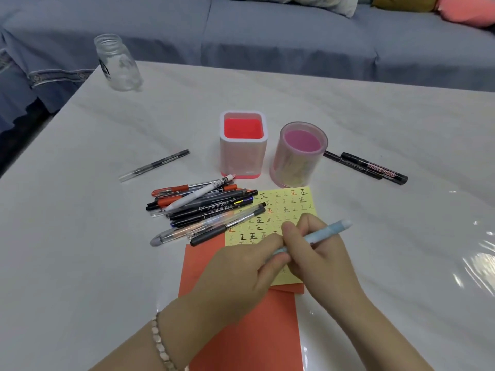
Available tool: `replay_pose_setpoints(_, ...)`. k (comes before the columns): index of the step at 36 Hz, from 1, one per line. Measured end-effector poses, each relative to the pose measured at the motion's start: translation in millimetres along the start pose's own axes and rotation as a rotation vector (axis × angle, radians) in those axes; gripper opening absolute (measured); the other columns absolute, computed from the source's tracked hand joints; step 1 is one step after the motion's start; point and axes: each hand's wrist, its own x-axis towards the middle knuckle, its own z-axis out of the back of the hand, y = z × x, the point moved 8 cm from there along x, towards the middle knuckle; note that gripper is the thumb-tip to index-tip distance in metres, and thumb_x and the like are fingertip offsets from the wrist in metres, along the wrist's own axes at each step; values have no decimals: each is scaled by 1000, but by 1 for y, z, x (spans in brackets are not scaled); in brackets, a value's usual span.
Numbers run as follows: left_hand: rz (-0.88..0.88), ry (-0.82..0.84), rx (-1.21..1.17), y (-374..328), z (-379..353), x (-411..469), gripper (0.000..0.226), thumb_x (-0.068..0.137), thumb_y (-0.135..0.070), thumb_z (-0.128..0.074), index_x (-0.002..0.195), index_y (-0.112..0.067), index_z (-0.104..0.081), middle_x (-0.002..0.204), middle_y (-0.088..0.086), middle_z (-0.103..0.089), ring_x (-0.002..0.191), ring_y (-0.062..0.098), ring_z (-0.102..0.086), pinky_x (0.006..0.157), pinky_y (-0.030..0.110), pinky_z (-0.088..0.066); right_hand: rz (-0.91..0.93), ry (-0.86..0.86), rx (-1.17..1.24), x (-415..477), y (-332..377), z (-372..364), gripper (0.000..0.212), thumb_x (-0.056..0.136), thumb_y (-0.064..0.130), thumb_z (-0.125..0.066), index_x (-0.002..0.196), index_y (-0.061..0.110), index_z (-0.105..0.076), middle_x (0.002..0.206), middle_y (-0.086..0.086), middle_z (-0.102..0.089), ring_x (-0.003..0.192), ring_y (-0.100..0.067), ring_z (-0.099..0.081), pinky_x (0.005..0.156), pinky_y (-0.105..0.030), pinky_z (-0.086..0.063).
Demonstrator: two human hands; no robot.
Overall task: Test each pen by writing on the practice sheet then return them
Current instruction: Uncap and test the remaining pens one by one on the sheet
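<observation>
A light blue pen [325, 232] lies slanted across both hands over the yellow practice sheet [284, 207], which is covered with small written characters. My right hand [318, 253] grips the pen's barrel. My left hand [241, 274] pinches the pen's lower end, which is hidden between the fingers. A pile of several pens [203, 207] lies just left of the sheet, partly overlapping it. Behind the sheet stand a square red-and-white pen holder [243, 145] and a round pink pen holder [300, 156].
The sheet rests on orange paper [241, 330] on a white marble table [401, 236]. A clear pen [154, 165] lies at the left. Two black markers [369, 168] lie at the right. A glass jar [117, 62] stands at the far left corner. A grey sofa [267, 30] lies behind the table.
</observation>
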Motion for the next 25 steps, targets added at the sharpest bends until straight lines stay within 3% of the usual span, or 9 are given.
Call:
replay_pose_setpoints(5, 101, 20, 70, 9, 3, -4, 29, 92, -54, -28, 108, -36, -45, 62, -14, -49, 58, -7, -47, 57, 12, -35, 4, -74, 155, -5, 0, 17, 47, 85, 10, -62, 48, 24, -37, 37, 7, -34, 34, -8, -29, 36, -15, -26)
replay_pose_setpoints(7, 231, -22, 166, 27, 6, -10, 23, 97, -44, -28, 112, -31, -39, 78, -14, -53, 71, 1, -51, 62, 16, -37, 14, -176, 195, -6, -3, 34, 40, 89, 9, -55, 54, 18, -37, 35, 5, -35, 33, -8, -28, 35, -15, -24)
replay_pose_setpoints(9, 330, -23, 317, 45, 8, -14, 6, 98, -22, -39, 101, -26, -43, 84, -11, -54, 75, 8, -54, 65, 21, -43, -11, -227, 212, -7, -11, 48, 29, 90, 13, -51, 63, 13, -41, 35, 4, -35, 34, -8, -29, 37, -16, -25)
replay_pose_setpoints(11, 246, -80, 458, 53, 6, -19, 12, 83, -16, -54, 89, -23, -46, 75, -8, -54, 66, 11, -52, 56, 24, -42, -61, -235, 234, -9, -24, 55, 19, 91, 13, -51, 72, 13, -47, 37, 4, -36, 37, -10, -30, 38, -17, -26)
replay_pose_setpoints(14, 137, -114, 563, 64, -3, -30, 12, 83, -18, -46, 93, -17, -53, 82, 0, -58, 76, 14, -41, 66, 23, -35, -105, -230, 259, -12, -37, 59, 13, 91, 12, -50, 79, 10, -55, 39, 2, -38, 39, -11, -33, 39, -17, -28)
replay_pose_setpoints(17, 113, -160, 586, 57, -3, -29, 24, 81, -13, -50, 98, -4, -64, 92, 10, -62, 85, 22, -47, 71, 29, -42, -111, -228, 259, -15, -42, 60, 20, 92, 10, -46, 79, 5, -60, 40, 0, -41, 38, -12, -36, 39, -16, -31)
replay_pose_setpoints(19, 89, -141, 541, 47, -9, -25, 32, 84, -17, -44, 108, -2, -60, 101, 14, -62, 95, 25, -50, 82, 35, -46, -117, -224, 275, -15, -45, 60, 27, 94, 8, -43, 75, 2, -61, 42, -4, -47, 38, -14, -42, 40, -17, -37)
replay_pose_setpoints(25, 60, 34, 412, 31, -40, -16, 44, 87, -30, -42, 120, -7, -58, 125, 12, -58, 117, 23, -48, 104, 35, -28, -136, -169, 309, -11, -47, 56, 25, 94, 7, -43, 78, 2, -62, 65, -18, -69, 59, -25, -68, 54, -24, -55)
